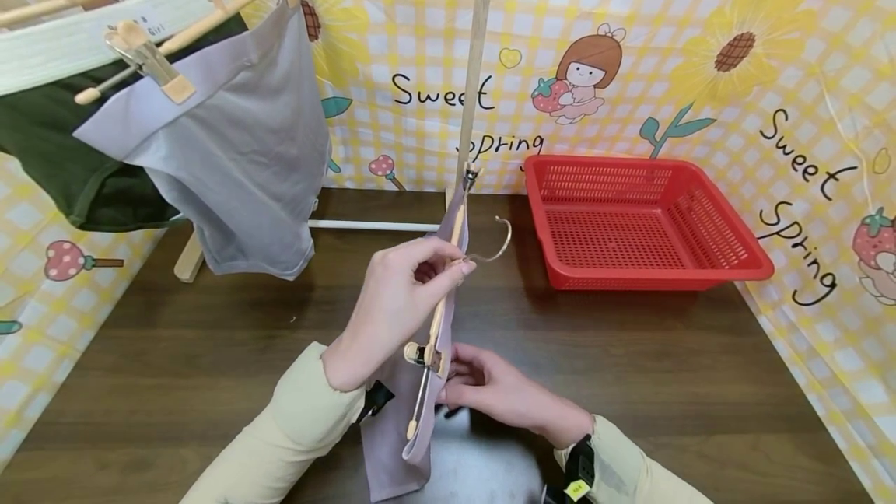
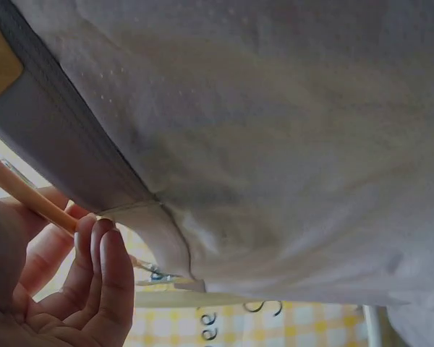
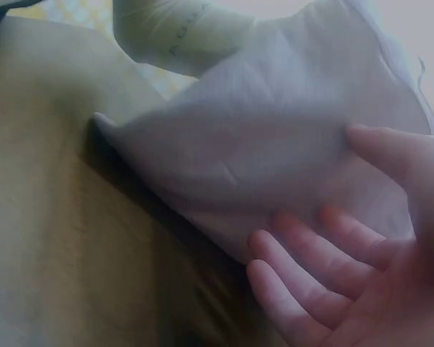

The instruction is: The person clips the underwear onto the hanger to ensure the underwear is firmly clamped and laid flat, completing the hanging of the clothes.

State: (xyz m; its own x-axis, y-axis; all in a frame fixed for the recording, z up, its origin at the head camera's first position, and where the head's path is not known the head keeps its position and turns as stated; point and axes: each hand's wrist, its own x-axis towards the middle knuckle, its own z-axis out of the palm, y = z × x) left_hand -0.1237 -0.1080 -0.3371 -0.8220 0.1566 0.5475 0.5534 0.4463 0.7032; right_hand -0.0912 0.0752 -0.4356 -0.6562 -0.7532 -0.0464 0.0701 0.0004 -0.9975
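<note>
My left hand [image 1: 402, 294] pinches a wooden clip hanger [image 1: 439, 317] by its middle, close to the metal hook [image 1: 505, 243]. From its two clips hang mauve underpants [image 1: 395, 442], seen nearly edge-on in the head view. Their pale cloth [image 2: 275, 166] fills most of the left wrist view, with the waistband running past my fingers [image 2: 116, 275]. Beside the near clip [image 1: 425, 358], my right hand [image 1: 500, 395] has its fingertips right at the waistband. In the right wrist view its fingers [image 3: 304, 289] are loosely spread along the cloth, the thumb apart from them.
At the left, grey underpants [image 1: 245, 115] and dark green underpants [image 1: 105, 185] hang from clip hangers. A red plastic basket [image 1: 651, 278] stands at the back right of the wooden table [image 1: 665, 395]. Behind my left hand rise a wooden pole [image 1: 476, 61] and a white bar [image 1: 378, 225].
</note>
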